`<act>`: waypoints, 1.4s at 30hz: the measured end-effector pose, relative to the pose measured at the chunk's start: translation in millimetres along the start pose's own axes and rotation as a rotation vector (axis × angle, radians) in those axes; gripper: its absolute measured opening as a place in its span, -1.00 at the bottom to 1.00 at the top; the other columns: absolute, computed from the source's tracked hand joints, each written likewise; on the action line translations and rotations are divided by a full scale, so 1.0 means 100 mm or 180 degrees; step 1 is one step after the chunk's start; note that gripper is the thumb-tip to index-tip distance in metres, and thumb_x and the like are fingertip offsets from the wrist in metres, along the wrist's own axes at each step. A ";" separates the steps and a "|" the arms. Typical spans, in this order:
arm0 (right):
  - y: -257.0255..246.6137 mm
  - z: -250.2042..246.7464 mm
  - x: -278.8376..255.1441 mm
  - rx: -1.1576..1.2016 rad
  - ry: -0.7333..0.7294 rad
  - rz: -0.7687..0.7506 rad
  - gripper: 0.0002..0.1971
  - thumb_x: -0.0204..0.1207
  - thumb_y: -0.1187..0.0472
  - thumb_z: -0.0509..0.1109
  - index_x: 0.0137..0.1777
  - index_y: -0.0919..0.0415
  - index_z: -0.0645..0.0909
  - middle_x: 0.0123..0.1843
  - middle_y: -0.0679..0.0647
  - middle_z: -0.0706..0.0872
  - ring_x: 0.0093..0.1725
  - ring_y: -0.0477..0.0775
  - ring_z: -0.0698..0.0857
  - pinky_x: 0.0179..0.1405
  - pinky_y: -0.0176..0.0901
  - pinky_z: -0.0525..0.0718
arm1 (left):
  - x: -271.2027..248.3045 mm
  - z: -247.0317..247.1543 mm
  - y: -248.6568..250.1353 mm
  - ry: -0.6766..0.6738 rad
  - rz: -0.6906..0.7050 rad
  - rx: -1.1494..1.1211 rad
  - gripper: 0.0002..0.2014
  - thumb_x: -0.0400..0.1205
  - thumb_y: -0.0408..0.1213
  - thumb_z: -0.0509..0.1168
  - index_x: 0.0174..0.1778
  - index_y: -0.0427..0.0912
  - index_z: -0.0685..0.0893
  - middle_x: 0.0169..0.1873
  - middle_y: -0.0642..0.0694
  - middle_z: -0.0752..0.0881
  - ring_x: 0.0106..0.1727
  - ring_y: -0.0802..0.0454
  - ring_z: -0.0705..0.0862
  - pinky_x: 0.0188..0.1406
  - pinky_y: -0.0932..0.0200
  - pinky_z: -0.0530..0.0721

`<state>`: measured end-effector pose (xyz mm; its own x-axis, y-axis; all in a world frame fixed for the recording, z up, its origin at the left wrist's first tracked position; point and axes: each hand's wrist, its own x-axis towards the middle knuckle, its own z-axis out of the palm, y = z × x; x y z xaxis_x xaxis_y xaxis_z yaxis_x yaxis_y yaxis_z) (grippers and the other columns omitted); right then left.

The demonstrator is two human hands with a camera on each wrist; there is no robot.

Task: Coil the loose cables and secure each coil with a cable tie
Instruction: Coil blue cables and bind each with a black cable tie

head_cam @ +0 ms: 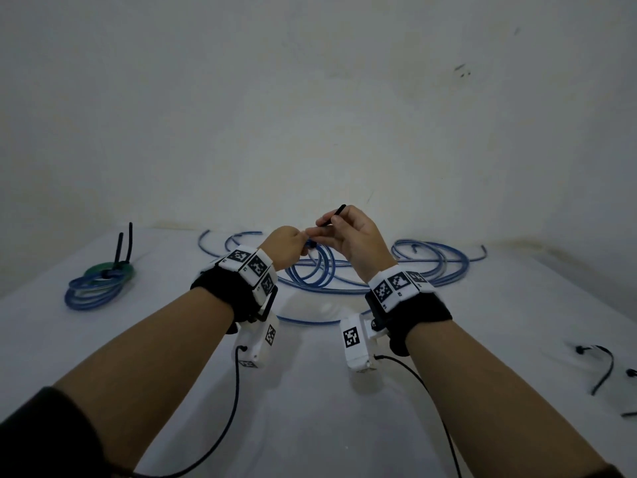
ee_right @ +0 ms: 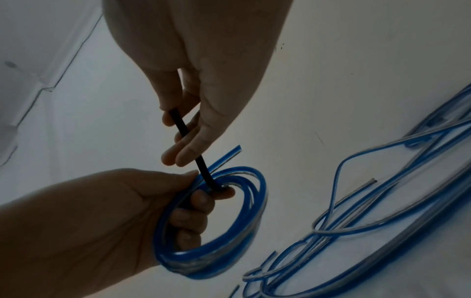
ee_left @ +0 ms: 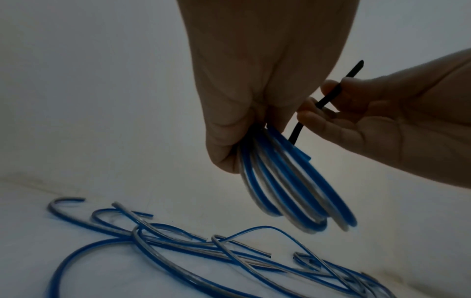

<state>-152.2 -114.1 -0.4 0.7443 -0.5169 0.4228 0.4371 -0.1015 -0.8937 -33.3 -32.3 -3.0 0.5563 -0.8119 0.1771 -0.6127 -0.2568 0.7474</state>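
Observation:
My left hand (head_cam: pixel 287 248) grips a small coil of blue-and-clear cable (ee_right: pixel 211 256) above the table, fingers curled through its loops; the same coil (ee_left: pixel 293 191) hangs below my fist in the left wrist view. My right hand (head_cam: pixel 348 232) pinches a black cable tie (ee_right: pixel 190 145) between thumb and fingers. The tie's lower end runs into the coil beside my left fingertips (ee_right: pixel 224 194). Its free tip (head_cam: pixel 341 209) sticks up past my right hand. Several loose blue cables (head_cam: pixel 431 263) lie tangled on the white table behind my hands.
At the far left lie two tied coils (head_cam: pixel 98 284), one blue and one green, with black tie tails standing up. Spare black cable ties (head_cam: pixel 603 369) lie at the right edge. The wall rises just behind the white table (head_cam: pixel 310 408). Wrist-camera cords trail toward me.

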 end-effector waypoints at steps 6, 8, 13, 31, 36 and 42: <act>0.03 0.11 0.02 -0.0229 0.0279 0.0009 -0.75 0.71 0.20 0.10 -0.13 0.28 0.52 -0.26 0.20 0.63 -0.47 0.00 0.69 -0.38 -0.19 0.73 | 0.02 -0.06 -0.06 0.0453 0.0003 -0.0358 -0.85 0.69 -0.30 0.11 -0.10 -0.24 0.54 -0.34 0.01 0.63 -0.38 0.12 0.47 -0.34 0.24 0.42; 0.06 0.12 0.03 -0.0470 0.0432 -0.0019 -0.80 0.69 0.21 0.16 -0.13 0.26 0.51 -0.34 0.18 0.62 -0.60 -0.04 0.55 -0.55 -0.26 0.58 | 0.00 -0.07 -0.05 0.0686 0.0118 -0.0321 -0.92 0.70 -0.30 0.12 -0.06 -0.22 0.47 -0.33 0.09 0.56 -0.32 0.15 0.48 -0.38 0.28 0.39; 0.09 0.15 0.06 -0.0525 0.0667 0.0189 -0.85 0.58 0.32 0.33 -0.23 0.29 0.55 -0.41 0.20 0.59 -0.66 -0.13 0.38 -0.64 -0.35 0.37 | -0.01 -0.10 -0.08 0.0950 0.0492 -0.0439 -0.95 0.68 -0.34 0.17 -0.07 -0.20 0.51 -0.15 -0.08 0.66 -0.11 0.02 0.58 -0.26 0.33 0.42; 0.13 0.16 0.05 -0.0777 0.0536 0.0253 -0.91 0.53 0.33 0.40 -0.19 0.33 0.61 -0.42 0.17 0.64 -0.64 -0.15 0.44 -0.60 -0.37 0.45 | -0.08 -0.14 -0.12 0.1022 0.0981 -0.0208 -0.93 0.65 -0.39 0.21 -0.04 -0.29 0.59 -0.23 -0.11 0.67 -0.34 0.24 0.52 -0.40 0.58 0.42; 0.12 0.16 0.05 -0.0648 0.0650 0.0258 -0.90 0.55 0.33 0.37 -0.19 0.31 0.58 -0.41 0.18 0.64 -0.64 -0.14 0.47 -0.57 -0.32 0.52 | -0.08 -0.13 -0.12 0.0863 0.1283 0.0188 -0.94 0.64 -0.42 0.20 -0.14 -0.22 0.53 -0.24 -0.08 0.61 -0.30 0.26 0.50 -0.35 0.58 0.39; 0.06 0.12 0.04 -0.0497 0.0479 0.0357 -0.91 0.58 0.36 0.32 0.01 0.34 0.64 -0.40 0.15 0.63 -0.59 -0.13 0.56 -0.48 -0.30 0.64 | -0.14 -0.09 -0.09 0.0775 0.1579 0.0418 -0.86 0.62 -0.48 0.19 -0.20 -0.19 0.47 -0.39 0.12 0.46 -0.33 0.26 0.43 -0.34 0.56 0.35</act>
<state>-140.5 -107.0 -1.8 0.6951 -0.6519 0.3030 0.2640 -0.1606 -0.9511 -30.2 -14.3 -6.8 0.2879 -0.7115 0.6410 -0.8897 0.0490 0.4540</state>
